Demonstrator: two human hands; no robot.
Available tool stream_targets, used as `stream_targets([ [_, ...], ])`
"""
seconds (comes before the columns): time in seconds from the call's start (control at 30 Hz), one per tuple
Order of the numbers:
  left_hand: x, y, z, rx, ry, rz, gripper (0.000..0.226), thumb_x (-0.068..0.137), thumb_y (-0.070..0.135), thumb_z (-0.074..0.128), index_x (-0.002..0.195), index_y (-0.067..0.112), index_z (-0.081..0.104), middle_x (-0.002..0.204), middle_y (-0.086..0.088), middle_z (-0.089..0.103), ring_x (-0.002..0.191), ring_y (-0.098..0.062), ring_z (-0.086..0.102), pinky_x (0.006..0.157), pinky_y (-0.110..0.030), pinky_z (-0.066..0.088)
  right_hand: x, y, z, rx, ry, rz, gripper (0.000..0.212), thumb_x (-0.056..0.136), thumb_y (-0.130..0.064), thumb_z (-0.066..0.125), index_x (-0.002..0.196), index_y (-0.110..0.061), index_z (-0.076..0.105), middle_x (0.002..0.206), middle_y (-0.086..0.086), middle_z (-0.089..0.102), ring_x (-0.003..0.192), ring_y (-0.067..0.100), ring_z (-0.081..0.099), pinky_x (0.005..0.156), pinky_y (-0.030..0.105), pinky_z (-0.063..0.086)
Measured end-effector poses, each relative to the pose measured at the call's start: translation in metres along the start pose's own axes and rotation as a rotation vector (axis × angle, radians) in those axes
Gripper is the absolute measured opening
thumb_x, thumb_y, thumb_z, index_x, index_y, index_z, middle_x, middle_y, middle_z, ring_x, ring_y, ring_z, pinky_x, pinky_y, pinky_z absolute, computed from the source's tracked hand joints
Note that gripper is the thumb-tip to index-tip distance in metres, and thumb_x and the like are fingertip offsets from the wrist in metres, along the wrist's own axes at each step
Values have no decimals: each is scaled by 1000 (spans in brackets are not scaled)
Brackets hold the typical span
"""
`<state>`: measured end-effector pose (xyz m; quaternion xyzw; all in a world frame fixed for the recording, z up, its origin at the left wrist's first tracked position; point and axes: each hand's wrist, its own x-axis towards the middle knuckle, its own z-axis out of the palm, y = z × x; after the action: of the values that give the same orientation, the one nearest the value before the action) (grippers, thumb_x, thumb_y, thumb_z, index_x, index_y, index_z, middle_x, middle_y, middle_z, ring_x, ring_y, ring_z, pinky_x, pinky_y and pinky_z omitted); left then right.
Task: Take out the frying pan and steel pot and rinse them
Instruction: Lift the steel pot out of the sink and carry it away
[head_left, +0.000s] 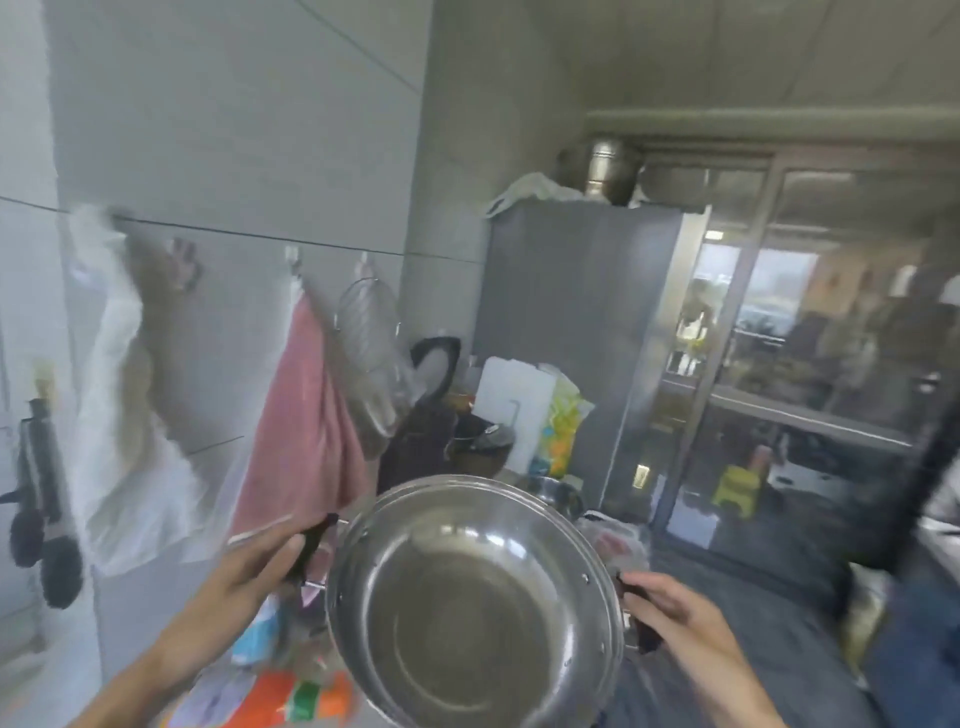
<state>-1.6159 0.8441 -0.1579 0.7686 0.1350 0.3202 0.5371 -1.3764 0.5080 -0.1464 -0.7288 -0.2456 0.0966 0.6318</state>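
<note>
A shiny steel pot (475, 603) fills the lower middle of the head view, held in the air and tilted so its empty inside faces me. My left hand (249, 577) grips its black left handle. My right hand (675, 618) grips the black right handle. A dark frying pan (436, 364) leans among the clutter on the counter behind the pot, partly hidden. The whole view is blurred by motion.
On the left tiled wall hang a white cloth (119, 395), a pink towel (306, 421), a wire strainer (366, 332) and black utensils (39, 499). A grey cabinet (576, 322) stands behind, glass doors (810, 353) at right. Colourful packets (291, 696) lie below the pot.
</note>
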Motion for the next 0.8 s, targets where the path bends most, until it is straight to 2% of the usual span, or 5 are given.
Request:
stream_targets([
  [0.2,87,18,116,-179,-233,1,28,91,7,54,113,21,64,109,-8,67,86,-8,66,77,-13,53,-50,-9,-94,268,322,92,21,83,7,61,101,-1,69,82,5,76,71,9,70,60,13,53],
  [0.27,104,20,159,-194,-307,32,27,90,6,55,110,19,66,105,-8,69,79,-1,67,66,-3,49,-73,-5,-119,383,426,96,25,84,10,59,103,-2,67,83,5,76,76,10,71,70,18,54],
  [0.37,111,25,226,-238,-443,29,26,91,8,54,113,18,66,104,-15,68,87,-22,64,61,-7,52,-110,3,-155,444,565,92,29,82,11,59,108,-1,66,101,16,73,98,23,66,92,31,46],
  [0.53,96,47,330,-328,-630,80,24,91,14,54,108,26,66,110,12,65,94,-13,63,71,-12,54,-177,20,-214,423,760,64,33,80,11,58,112,5,62,109,18,71,92,17,72,65,18,56],
  [0.8,41,109,503,-395,-863,135,23,91,25,54,107,34,67,97,2,71,84,-14,67,75,-21,55,-277,36,-327,379,956,-19,42,72,5,60,114,8,58,110,26,68,97,27,70,73,23,58],
])
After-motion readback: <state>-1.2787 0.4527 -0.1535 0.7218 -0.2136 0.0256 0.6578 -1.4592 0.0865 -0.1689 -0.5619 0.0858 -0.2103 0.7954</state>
